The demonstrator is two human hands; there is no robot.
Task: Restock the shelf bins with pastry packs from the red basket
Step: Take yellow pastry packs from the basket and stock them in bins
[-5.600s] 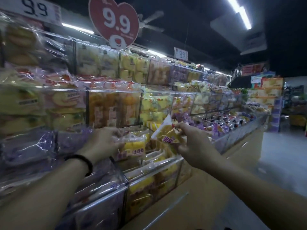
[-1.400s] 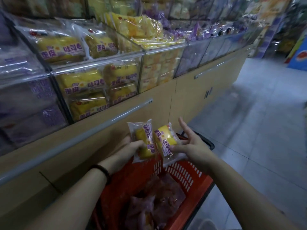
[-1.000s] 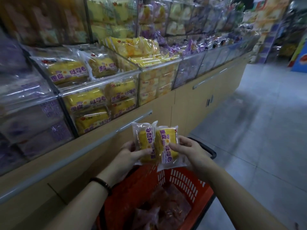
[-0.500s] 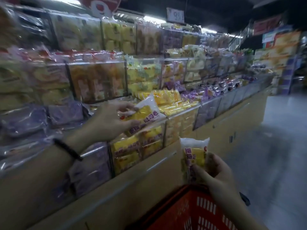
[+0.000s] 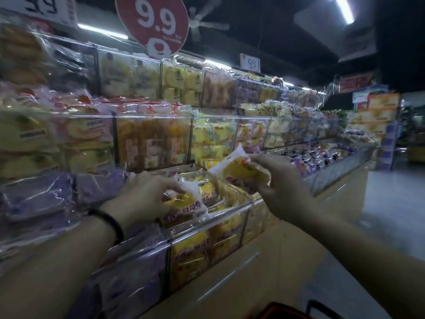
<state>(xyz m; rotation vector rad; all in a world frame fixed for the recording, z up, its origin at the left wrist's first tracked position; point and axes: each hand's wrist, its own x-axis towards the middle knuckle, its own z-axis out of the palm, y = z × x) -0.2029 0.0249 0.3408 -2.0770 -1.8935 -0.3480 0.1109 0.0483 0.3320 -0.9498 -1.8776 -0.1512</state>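
— Hands?
— My left hand (image 5: 147, 196) grips a crinkly clear pack (image 5: 188, 204) of yellow pastry in the clear-walled bin (image 5: 220, 218); my right hand (image 5: 280, 187) holds a second pack (image 5: 236, 168) above the bin's right edge.
— Writing?
— A rounded red sign (image 5: 156, 21) reads "9.9".

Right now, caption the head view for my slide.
Left hand grips a yellow pastry pack in the clear bin; right hand holds a second pack above it.
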